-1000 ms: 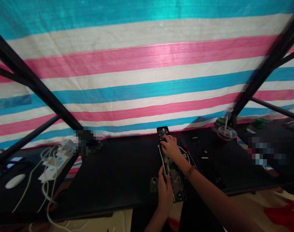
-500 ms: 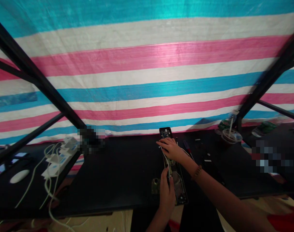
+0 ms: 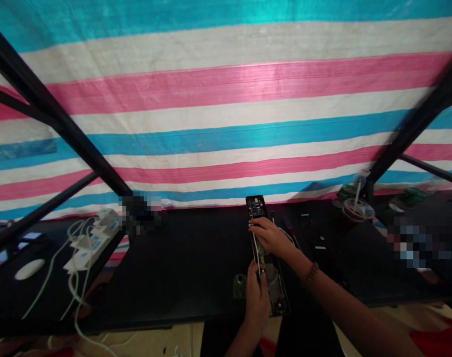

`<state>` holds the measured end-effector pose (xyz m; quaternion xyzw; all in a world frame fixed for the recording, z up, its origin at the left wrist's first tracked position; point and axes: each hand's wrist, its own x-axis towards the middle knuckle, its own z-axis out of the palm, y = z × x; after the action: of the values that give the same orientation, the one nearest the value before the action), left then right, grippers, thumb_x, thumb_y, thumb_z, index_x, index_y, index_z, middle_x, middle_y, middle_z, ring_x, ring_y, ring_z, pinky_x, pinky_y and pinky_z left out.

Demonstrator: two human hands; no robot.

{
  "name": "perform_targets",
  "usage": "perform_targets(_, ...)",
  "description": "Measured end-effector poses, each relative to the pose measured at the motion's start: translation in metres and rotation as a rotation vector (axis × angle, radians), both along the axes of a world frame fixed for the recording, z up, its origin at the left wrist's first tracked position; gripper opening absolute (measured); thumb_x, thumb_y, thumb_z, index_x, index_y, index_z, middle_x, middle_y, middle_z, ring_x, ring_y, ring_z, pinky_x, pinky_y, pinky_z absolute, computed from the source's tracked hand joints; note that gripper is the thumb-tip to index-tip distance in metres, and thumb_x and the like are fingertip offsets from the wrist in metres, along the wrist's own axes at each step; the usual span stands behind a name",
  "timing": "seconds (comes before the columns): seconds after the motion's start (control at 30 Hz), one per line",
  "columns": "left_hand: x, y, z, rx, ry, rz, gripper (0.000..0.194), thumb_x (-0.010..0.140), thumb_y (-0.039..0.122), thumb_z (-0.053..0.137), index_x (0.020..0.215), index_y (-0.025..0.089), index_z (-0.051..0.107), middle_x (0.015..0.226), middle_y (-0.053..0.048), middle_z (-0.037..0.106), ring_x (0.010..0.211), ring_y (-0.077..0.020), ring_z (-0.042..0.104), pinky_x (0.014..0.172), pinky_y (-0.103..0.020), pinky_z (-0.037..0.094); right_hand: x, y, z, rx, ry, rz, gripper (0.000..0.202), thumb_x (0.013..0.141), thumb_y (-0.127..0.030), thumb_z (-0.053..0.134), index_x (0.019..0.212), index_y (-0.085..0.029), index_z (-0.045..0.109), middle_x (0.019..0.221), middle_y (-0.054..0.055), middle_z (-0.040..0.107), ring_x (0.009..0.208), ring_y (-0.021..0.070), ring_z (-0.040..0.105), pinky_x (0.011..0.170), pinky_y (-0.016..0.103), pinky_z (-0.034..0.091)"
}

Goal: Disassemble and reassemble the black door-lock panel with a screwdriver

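A long, narrow opened electronic device (image 3: 276, 285) lies lengthwise before me, its far end showing a dark circuit board (image 3: 256, 206). Along its left side runs a thin white cable (image 3: 255, 246), nearly straight. My right hand (image 3: 272, 238) reaches over the device from the right, its fingertips closed on the cable's upper part near the circuit board. Lower down, my left hand (image 3: 257, 292) grips the same cable between thumb and fingers at the device's left edge. A small brownish part with a round hole (image 3: 240, 286) lies left of the device.
To the right lie a screwdriver (image 3: 289, 225) and several dark parts (image 3: 318, 243). Behind them stands a plastic cup with a straw (image 3: 358, 209). Power strips with white cables (image 3: 88, 248) are at the left. Black frame bars (image 3: 58, 119) slant up on both sides before a striped sheet (image 3: 226, 119).
My right hand has moved slightly toward me and right, uncovering more of the circuit board. The cable, curved before, now runs straighter along the device. My left hand has barely moved.
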<state>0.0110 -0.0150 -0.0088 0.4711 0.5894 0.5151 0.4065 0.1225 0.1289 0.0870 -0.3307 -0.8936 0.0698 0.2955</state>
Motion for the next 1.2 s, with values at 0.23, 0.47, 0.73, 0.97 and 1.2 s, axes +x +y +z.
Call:
perform_targets(0.23,-0.001,0.000,0.004,-0.002,-0.005,0.002,0.046,0.096,0.057,0.045,0.116,0.019,0.063,0.133,-0.015,0.062,0.132,-0.0273,0.053,0.116,-0.043,0.035,0.002,0.030,0.016,-0.011,0.094,-0.126,0.035,0.097,-0.009,0.046,0.121,-0.022,0.070,0.118,0.010,0.068,0.109,0.0205,0.066,0.101,0.036,0.053)
perform_targets(0.47,-0.002,-0.002,0.011,-0.020,-0.024,0.003,0.046,0.097,0.053,0.046,0.124,0.018,0.058,0.126,-0.016,0.065,0.122,-0.0271,0.060,0.109,-0.041,0.041,-0.014,0.044,0.011,-0.064,0.139,-0.182,0.027,0.099,-0.015,0.052,0.116,-0.021,0.072,0.112,0.009,0.071,0.100,0.0197,0.069,0.094,0.033,0.053)
perform_targets(0.73,0.001,-0.002,0.008,-0.003,-0.080,0.029,0.058,0.096,0.045,0.050,0.144,0.015,0.038,0.145,-0.020,0.053,0.134,-0.0258,0.053,0.114,-0.042,0.039,-0.033,0.057,0.006,-0.046,-0.080,-0.305,0.016,0.097,-0.016,0.059,0.103,-0.019,0.074,0.097,0.007,0.073,0.100,0.0207,0.063,0.097,0.032,0.046)
perform_targets(0.97,0.001,-0.002,0.011,-0.015,-0.087,0.025,0.055,0.096,0.046,0.053,0.141,0.016,0.043,0.142,-0.017,0.057,0.132,-0.0248,0.055,0.113,-0.039,0.039,-0.031,0.049,0.006,-0.049,-0.139,-0.402,0.020,0.098,-0.016,0.054,0.100,-0.018,0.075,0.097,0.010,0.071,0.098,0.0240,0.061,0.095,0.035,0.043)
perform_targets(1.2,0.002,-0.003,0.009,-0.013,-0.062,0.034,0.053,0.096,0.045,0.052,0.141,0.017,0.045,0.141,-0.017,0.058,0.130,-0.0255,0.056,0.112,-0.041,0.041,-0.035,0.050,0.007,-0.056,-0.207,-0.429,0.020,0.098,-0.018,0.055,0.095,-0.019,0.074,0.100,0.010,0.069,0.098,0.0240,0.060,0.092,0.034,0.043)
